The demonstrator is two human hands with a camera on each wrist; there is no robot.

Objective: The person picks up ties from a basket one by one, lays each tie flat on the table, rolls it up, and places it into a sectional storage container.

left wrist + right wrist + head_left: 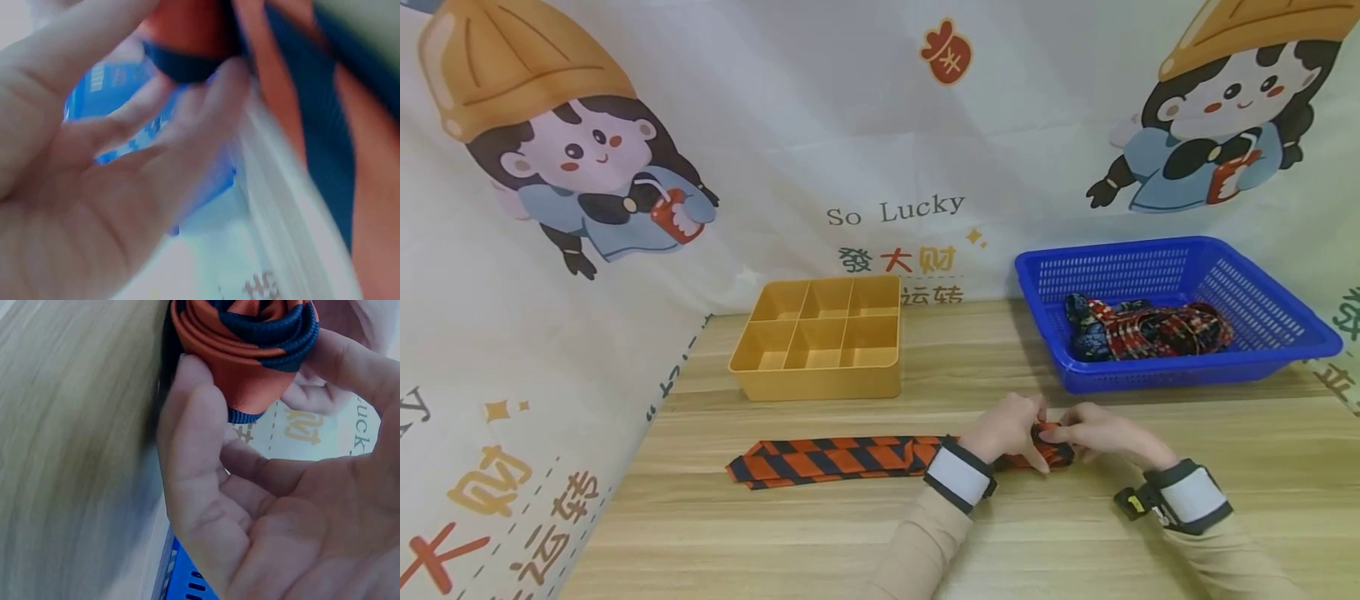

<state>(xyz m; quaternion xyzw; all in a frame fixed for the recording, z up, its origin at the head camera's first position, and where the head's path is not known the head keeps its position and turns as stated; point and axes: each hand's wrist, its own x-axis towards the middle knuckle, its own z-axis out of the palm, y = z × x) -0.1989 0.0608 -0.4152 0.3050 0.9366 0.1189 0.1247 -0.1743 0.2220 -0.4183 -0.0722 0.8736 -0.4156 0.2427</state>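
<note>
One tie (835, 460) lies on the table (775, 542), its long axis running left to right, with the flat, pointed end to the left. Its right end is wound into a roll (256, 381) between two hands. The right hand (1105, 433) pinches the roll between thumb and fingers; the left hand's (1007, 429) grip is bent about its other side, thumb and fingers touching it. Behind the tie stands one yellow box (823, 386) with six compartments, two rows of three. One blue basket (1172, 377), behind the right hand, holds red-checked cloth (1127, 337) and dark blue patterned cloth (1088, 340), bunched together; their number is unclear.
</note>
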